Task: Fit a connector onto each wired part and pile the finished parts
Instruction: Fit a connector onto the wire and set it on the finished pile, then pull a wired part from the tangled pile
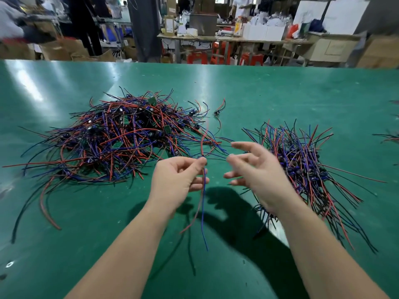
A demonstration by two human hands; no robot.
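My left hand (178, 176) pinches one wired part (203, 186) at its small dark body between thumb and forefinger. Its red and blue wires hang down below the hand, and a red wire curls up above it. My right hand (254, 171) hovers just to the right with its fingers loosely spread and holds nothing. A large tangled heap of wired parts (121, 137) with small green boards lies to the left. A second, more ordered pile of wired parts (302, 165) lies to the right, partly behind my right hand.
The green table (280, 93) stretches far ahead to its back edge. A single loose wired part (219, 110) lies between the two piles. More wires (390, 137) show at the right edge. Benches, boxes and people fill the workshop beyond.
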